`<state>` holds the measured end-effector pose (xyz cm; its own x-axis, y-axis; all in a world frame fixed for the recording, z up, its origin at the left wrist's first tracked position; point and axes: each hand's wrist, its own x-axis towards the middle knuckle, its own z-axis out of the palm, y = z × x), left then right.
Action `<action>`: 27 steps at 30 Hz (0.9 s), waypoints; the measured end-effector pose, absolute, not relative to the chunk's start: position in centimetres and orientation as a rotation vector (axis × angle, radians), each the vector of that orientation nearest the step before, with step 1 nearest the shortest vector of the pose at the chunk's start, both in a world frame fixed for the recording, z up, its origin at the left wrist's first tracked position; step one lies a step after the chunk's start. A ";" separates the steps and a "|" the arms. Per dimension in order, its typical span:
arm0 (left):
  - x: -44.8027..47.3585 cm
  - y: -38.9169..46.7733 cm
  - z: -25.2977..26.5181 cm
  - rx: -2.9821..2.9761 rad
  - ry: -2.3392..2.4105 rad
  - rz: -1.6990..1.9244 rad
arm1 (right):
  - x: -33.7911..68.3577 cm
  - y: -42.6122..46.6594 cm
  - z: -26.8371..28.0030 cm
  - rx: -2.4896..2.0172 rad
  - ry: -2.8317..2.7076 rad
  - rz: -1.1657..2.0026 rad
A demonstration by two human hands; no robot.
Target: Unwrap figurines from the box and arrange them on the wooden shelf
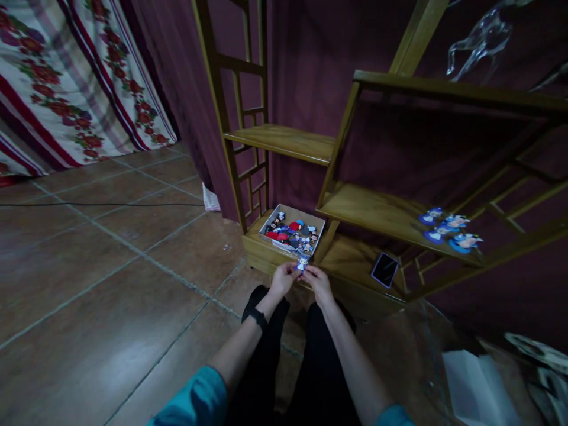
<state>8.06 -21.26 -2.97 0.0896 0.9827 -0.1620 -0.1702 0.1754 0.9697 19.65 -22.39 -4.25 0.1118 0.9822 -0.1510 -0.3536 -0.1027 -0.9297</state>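
A small white-and-purple figurine (302,263) is pinched between my two hands, just in front of the box. My left hand (284,279) grips it from the left, fingers closed. From the right, the closed fingers of my right hand (318,280) hold the same figurine. Behind it, a shallow cardboard box (320,223) on the low shelf holds many small figures and red, blue and dark round pieces. Several similar figurines (445,229) stand grouped at the right end of the middle shelf, on purple and blue bases.
A wooden display shelf (284,139) with lattice sides stands against a dark red curtain. On its bottom board lies a phone-like tablet (385,270). A clear glass animal (481,38) is on the upper right shelf. A black cable (102,205) crosses the tiled floor.
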 end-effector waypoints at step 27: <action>8.1 -21.0 -2.6 1.756 1.380 1.033 | 19.7 -20.3 -5.4 -1.042 -0.612 1.459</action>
